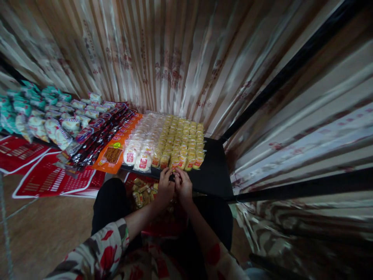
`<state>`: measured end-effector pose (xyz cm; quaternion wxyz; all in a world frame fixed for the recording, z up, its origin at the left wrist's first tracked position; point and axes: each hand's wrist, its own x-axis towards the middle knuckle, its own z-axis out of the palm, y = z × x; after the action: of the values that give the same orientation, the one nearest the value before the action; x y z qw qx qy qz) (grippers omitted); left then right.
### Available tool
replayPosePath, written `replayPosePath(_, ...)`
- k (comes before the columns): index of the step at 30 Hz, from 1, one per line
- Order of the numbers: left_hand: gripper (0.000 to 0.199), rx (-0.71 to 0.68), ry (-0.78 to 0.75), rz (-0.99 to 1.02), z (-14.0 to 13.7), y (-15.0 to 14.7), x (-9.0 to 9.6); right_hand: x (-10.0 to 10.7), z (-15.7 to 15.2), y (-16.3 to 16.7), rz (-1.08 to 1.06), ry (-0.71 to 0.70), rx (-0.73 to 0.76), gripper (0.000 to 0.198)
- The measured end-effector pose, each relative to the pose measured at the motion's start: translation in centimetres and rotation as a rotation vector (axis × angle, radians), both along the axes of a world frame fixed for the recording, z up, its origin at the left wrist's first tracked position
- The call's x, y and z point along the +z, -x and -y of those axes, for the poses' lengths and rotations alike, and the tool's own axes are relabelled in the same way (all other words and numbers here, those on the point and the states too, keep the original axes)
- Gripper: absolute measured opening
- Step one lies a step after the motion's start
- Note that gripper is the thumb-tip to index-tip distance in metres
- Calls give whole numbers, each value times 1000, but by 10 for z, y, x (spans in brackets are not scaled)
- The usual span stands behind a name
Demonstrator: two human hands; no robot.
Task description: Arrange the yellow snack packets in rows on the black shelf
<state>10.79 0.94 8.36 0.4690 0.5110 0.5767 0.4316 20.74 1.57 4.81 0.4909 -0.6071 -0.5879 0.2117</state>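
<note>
My left hand and my right hand meet at the front edge of the black shelf. Their fingers are curled in and nearly touch one another; what lies between the fingertips is too small and dark to make out. Just beyond them stand rows of yellow wrapped snacks, the front ones with red labels. White round wrapped snacks line up to the left of these. Below my hands, between my knees, a red basket holds loose gold-wrapped pieces, partly covered by my left forearm.
Left along the shelf lie an orange bag, dark red shiny packs, white striped packs and green packs. Red baskets sit on the floor. Behind hangs a pleated curtain, with black frame bars at right.
</note>
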Motion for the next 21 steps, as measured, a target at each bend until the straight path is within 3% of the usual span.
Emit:
replayPosePath(6,59,-51,-55,-106,1,-2,6,2,-1,1,48,-37,-25,37)
replayPosePath(12,57,-94,17,-166,-4,-4,9,3,-3,2,113,-1,-8,40)
replayPosePath(17,54,-110,-96,-198,-2,-3,17,1,0,0,86,-14,9,40)
replayPosePath(21,57,-128,-103,-202,-3,-3,17,-3,0,0,85,11,26,41)
